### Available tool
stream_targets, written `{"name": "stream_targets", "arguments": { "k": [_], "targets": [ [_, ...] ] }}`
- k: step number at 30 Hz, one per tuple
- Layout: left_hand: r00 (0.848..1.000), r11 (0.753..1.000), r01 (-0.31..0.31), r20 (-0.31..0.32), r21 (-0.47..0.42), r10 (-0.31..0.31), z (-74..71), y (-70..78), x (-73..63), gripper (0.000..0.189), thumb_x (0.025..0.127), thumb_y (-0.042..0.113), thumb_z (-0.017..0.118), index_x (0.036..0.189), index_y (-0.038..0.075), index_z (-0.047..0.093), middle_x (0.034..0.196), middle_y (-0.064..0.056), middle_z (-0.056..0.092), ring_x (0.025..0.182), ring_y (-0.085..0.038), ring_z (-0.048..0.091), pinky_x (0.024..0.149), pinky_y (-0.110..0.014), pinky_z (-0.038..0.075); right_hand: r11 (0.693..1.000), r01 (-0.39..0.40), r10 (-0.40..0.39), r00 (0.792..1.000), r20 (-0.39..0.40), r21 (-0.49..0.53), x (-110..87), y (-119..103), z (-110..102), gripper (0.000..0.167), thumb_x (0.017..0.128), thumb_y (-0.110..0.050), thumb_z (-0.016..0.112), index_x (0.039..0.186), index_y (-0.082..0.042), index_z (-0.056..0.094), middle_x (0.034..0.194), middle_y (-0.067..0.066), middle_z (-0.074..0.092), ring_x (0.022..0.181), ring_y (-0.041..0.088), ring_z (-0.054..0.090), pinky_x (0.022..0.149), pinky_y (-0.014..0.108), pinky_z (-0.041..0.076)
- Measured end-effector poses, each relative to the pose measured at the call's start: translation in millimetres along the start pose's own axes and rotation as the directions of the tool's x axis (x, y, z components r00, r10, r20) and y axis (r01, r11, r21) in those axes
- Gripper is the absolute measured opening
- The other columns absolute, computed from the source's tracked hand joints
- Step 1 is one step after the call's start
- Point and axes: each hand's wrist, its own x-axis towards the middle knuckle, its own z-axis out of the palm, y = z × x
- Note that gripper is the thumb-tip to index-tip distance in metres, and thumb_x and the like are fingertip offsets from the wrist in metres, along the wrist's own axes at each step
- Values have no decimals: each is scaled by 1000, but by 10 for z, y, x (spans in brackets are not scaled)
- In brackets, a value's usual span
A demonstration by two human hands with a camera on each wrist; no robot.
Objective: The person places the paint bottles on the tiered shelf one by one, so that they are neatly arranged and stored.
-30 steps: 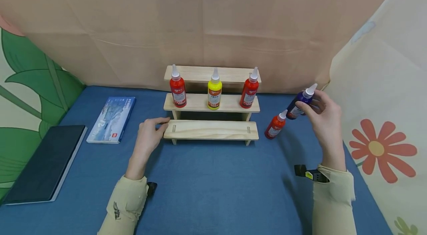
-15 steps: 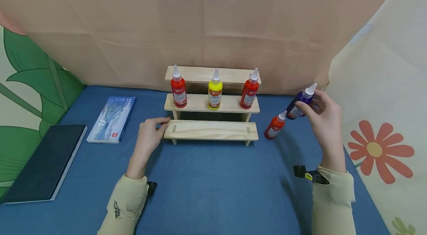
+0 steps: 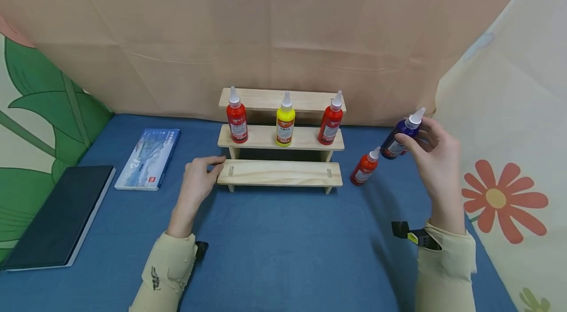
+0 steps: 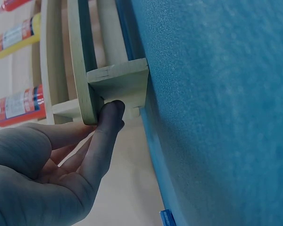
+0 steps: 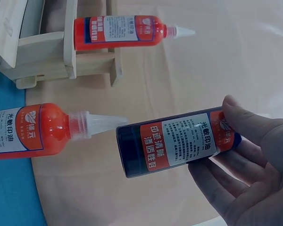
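My right hand (image 3: 436,157) grips a dark blue squeeze bottle (image 3: 400,139) with a white pointed cap, between thumb and fingers. In the right wrist view the blue bottle (image 5: 174,143) is tilted and off the table, its cap hidden by the hand. Just left of it, a red squeeze bottle (image 3: 364,167) stands on the cloth. With thumb and fingers, my left hand (image 3: 199,179) pinches the left end of the lowest step of a three-tier wooden display stand (image 3: 280,172). On its middle step stand a red bottle (image 3: 237,122), a yellow bottle (image 3: 285,125) and another red bottle (image 3: 330,125).
A blue-and-white boxed book (image 3: 147,159) and a dark notebook (image 3: 62,216) lie at the left on the blue tablecloth (image 3: 283,253). Behind the stand hangs a tan backdrop (image 3: 283,31). A flower-printed wall covering (image 3: 505,130) borders the table on the right.
My right hand has shifted slightly to the right, and the blue bottle has moved a little with it. The left hand stays on the stand, which has not visibly moved.
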Motion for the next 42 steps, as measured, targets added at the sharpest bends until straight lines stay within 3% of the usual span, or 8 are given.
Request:
{"name": "stream_targets", "arguments": {
  "k": [6,14,20,25,32,35,42],
  "targets": [
    [1000,1000,3,1,-3,-3,-2,-2,-9,28,106,3,64,130,-7,73,96,-24,69,43,-12,31,44,-26,27,1000,11,-12,1000,-8,-20,-33,-45,-14,55,103,-19,75,153,-7,59,145,14,64,128,32,61,106,34,52],
    [1000,1000,-2,-3,2,2,0,-13,5,28,106,1,64,130,-7,73,98,-25,70,42,-12,32,44,-26,27,998,61,-61,998,-7,-23,-106,-112,-11,51,101,-20,78,147,-5,64,137,15,68,118,23,64,98,24,53],
    [1000,1000,-4,0,0,4,2,-17,7,28,106,1,63,131,-8,73,116,-29,71,42,-12,32,44,-26,28,999,42,-41,999,23,-27,-147,-151,18,52,102,-23,77,149,-7,63,136,13,68,122,27,64,99,25,53],
    [1000,1000,-1,6,-2,1,1,-15,3,28,106,1,63,131,-8,72,122,-31,69,42,-12,32,44,-26,28,999,52,-51,998,39,-11,-166,-152,50,51,101,-24,78,146,-5,64,132,13,69,119,20,63,98,22,53],
    [1000,1000,-4,1,-1,4,6,-24,13,28,106,1,64,131,-7,73,117,-30,70,42,-13,32,44,-26,27,997,74,-73,996,52,-16,-174,-159,111,50,99,-23,80,143,-4,66,131,12,70,114,13,62,97,22,53],
    [1000,1000,-8,-1,-3,8,7,-19,9,28,106,1,64,131,-7,73,116,-30,71,42,-13,32,44,-26,27,998,68,-67,996,63,-18,-177,-161,143,50,99,-23,81,143,-4,66,131,11,70,116,17,63,101,28,54],
    [1000,1000,-3,-2,-6,3,12,-17,-1,28,106,1,64,131,-7,74,94,-24,70,42,-12,33,44,-26,28,997,70,-67,994,91,-26,-193,-166,213,53,99,-26,81,145,-5,65,133,13,69,122,28,65,103,36,54]
  ]
}}
